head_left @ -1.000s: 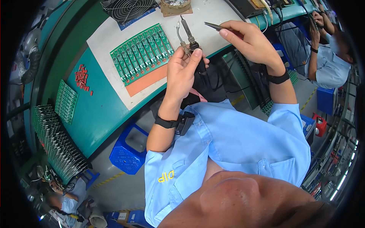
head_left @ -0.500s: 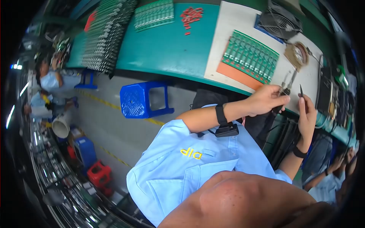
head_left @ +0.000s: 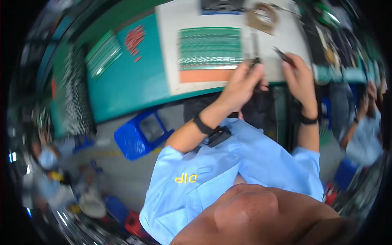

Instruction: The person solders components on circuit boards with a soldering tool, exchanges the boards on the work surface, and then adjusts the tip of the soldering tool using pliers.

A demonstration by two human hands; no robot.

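Observation:
My left hand is closed around a black-handled tool with a thin metal tip pointing away from me. In the fingers of my right hand is a slim dark pointed tool, its tip angled up and left; motion blur hides its exact kind. Left of both hands lies a green circuit board panel with rows of shiny parts. It rests on an orange sheet, over a white work surface. Neither tool touches the panel.
At the back are a fan and a round coil on a brown holder. Red parts and another green panel lie leftward, beyond them a rack of boards. A blue stool and co-workers are nearby.
The view has swung, so the bench appears turned and shifted left. Both hands still hold their tools; the right-hand tool now tilts further to the left.

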